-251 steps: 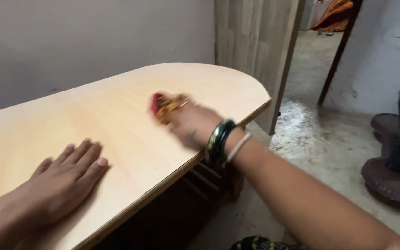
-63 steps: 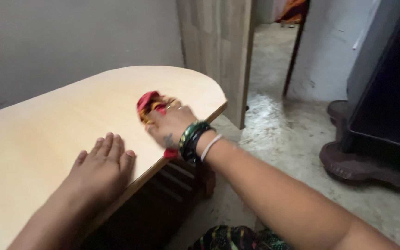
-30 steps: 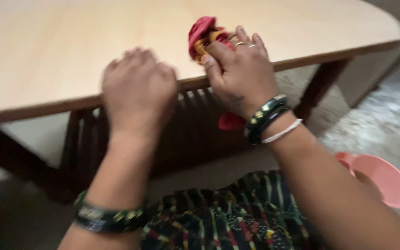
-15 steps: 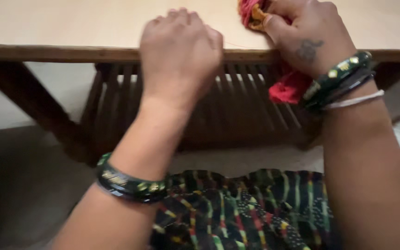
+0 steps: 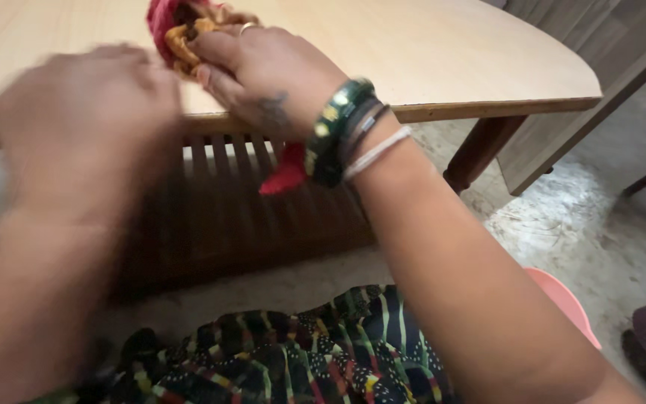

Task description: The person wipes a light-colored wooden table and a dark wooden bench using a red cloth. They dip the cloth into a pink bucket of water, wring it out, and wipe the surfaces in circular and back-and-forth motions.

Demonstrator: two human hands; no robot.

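The left hand (image 5: 87,123) is now blurring leftward along the table (image 5: 450,60) edge, its knuckles no longer crisp, while the right hand (image 5: 267,75) is dragging the red-and-yellow cloth (image 5: 177,30) further left with it.

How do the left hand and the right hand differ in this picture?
The right hand is sharp and grips a red and yellow cloth on the table; the left hand is blurred and holds nothing visible. The right wrist shows bangles; the left wrist shows none here. Both are near the table's front edge.
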